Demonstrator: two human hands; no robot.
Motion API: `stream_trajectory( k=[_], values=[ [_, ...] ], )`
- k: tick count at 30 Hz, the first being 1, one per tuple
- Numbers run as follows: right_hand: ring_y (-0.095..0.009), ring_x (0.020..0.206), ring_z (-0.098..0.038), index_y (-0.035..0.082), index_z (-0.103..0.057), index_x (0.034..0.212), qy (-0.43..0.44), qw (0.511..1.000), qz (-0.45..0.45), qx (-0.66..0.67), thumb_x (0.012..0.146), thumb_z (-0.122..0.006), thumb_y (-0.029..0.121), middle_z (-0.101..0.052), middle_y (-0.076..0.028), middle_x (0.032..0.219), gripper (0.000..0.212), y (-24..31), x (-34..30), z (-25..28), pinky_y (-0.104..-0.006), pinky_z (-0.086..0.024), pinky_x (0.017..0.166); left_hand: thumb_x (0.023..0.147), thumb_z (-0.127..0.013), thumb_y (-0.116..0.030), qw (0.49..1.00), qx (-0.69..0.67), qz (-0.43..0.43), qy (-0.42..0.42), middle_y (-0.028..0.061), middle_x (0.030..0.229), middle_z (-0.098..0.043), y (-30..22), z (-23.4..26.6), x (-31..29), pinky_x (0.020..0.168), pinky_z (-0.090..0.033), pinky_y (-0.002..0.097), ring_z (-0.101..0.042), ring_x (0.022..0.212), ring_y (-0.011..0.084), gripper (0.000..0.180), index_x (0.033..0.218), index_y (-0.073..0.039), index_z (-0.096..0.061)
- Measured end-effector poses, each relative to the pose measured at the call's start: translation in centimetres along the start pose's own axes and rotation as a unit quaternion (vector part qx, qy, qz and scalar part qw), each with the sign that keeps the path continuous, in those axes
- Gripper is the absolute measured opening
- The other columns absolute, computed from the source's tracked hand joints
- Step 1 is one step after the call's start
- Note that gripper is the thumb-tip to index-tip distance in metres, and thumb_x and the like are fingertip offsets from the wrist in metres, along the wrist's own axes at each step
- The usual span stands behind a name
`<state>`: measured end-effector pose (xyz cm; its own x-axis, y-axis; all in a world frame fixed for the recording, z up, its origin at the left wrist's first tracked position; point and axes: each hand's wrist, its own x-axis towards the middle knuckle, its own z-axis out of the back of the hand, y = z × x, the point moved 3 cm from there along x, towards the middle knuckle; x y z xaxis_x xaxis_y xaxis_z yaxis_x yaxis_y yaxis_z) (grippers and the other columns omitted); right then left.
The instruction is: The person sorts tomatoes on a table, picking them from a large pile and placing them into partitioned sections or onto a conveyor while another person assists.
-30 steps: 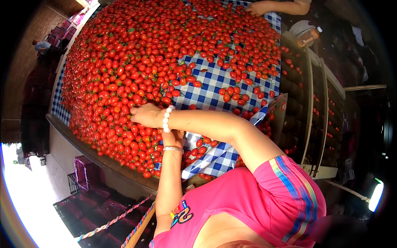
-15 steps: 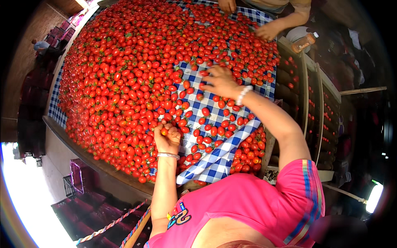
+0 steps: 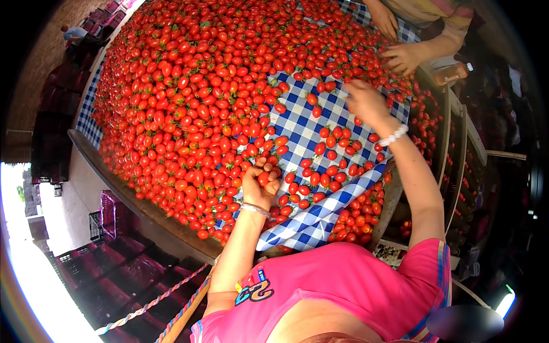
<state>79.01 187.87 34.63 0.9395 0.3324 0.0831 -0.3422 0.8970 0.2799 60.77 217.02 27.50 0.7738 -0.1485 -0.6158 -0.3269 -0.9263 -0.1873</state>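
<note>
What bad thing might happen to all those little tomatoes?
Some tomatoes could roll off: the heap reaches the table's near edge, and a few lie right at it. The left hand has its grip closed on several at once, so one might slip out or get squashed. The right hand works close to another person's hand; they might bump.

We find open room on the checked cloth (image 3: pixel 343 117) at the frame's centre, where only scattered tomatoes (image 3: pixel 334 134) lie between our left hand (image 3: pixel 260 183) and right hand (image 3: pixel 366 100). The packed tomato heap (image 3: pixel 189 97) fills the upper left of the worktop (image 3: pixel 123 191). At upper right, another person's hands (image 3: pixel 400 57) block the far edge.
</note>
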Motion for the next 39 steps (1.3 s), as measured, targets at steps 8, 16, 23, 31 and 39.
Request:
stream_trajectory(
  k=[8, 16, 23, 31, 39],
  values=[
    [-0.035, 0.136, -0.036, 0.015, -0.07, 0.106, 0.005, 0.926, 0.355, 0.13, 0.075, -0.078, 0.038, -0.048, -0.013, 0.137, 0.04, 23.0, 2.9, -10.8, -0.0619, -0.03, 0.108, 0.075, -0.046, -0.004, 0.998, 0.019, -0.036, -0.043, 0.0024, 0.079, -0.056, -0.2, 0.8, 0.0, 0.048, -0.035, 0.0248, -0.049, 0.06, 0.0163, 0.029, 0.101, -0.009, -0.06],
    [-0.028, 0.124, -0.046, 0.014, -0.072, 0.098, -0.039, 0.965, 0.258, 0.024, 0.074, -0.071, 0.026, -0.057, -0.007, 0.116, 0.026, 13.2, 4.8, -9.5, -0.0553, -0.031, 0.106, 0.078, -0.044, -0.004, 0.999, 0.026, -0.012, -0.031, 0.0027, 0.078, -0.054, 0.0, 0.2, 0.0, 0.046, -0.034, 0.0251, -0.046, 0.057, 0.015, 0.027, 0.101, -0.008, -0.058],
    [-0.033, 0.137, -0.034, 0.019, -0.066, 0.123, -0.085, 0.995, 0.049, 0.003, 0.085, -0.069, 0.037, -0.046, -0.009, 0.142, 0.043, 4.8, 7.9, -5.9, -0.0544, -0.026, 0.111, 0.086, -0.044, -0.003, 0.997, 0.06, -0.009, -0.057, 0.0033, 0.078, -0.054, 0.3, -0.1, -0.2, 0.043, -0.031, 0.024, -0.045, 0.057, 0.0136, 0.023, 0.105, -0.007, -0.056],
    [-0.03, 0.143, -0.03, 0.021, -0.058, 0.136, 0.003, 0.998, 0.048, -0.033, 0.09, -0.061, 0.046, -0.038, -0.008, 0.153, 0.053, -0.7, 9.8, -6.7, -0.0492, -0.023, 0.117, 0.085, -0.043, -0.005, 0.995, 0.092, 0.001, -0.045, 0.0035, 0.077, -0.052, 0.3, 0.1, -0.3, 0.043, -0.031, 0.0239, -0.045, 0.056, 0.0128, 0.025, 0.107, -0.006, -0.055],
    [-0.032, 0.145, -0.027, 0.02, -0.049, 0.143, 0.018, 0.994, -0.065, -0.084, 0.094, -0.054, 0.052, -0.032, -0.011, 0.156, 0.058, -11.5, 1.5, -2.7, -0.0491, -0.023, 0.118, 0.084, -0.045, -0.002, 0.994, 0.1, 0.01, -0.044, 0.0023, 0.075, -0.051, 0.6, -0.5, -0.4, 0.041, -0.029, 0.0221, -0.043, 0.056, 0.0112, 0.023, 0.104, -0.006, -0.056]
  ],
)
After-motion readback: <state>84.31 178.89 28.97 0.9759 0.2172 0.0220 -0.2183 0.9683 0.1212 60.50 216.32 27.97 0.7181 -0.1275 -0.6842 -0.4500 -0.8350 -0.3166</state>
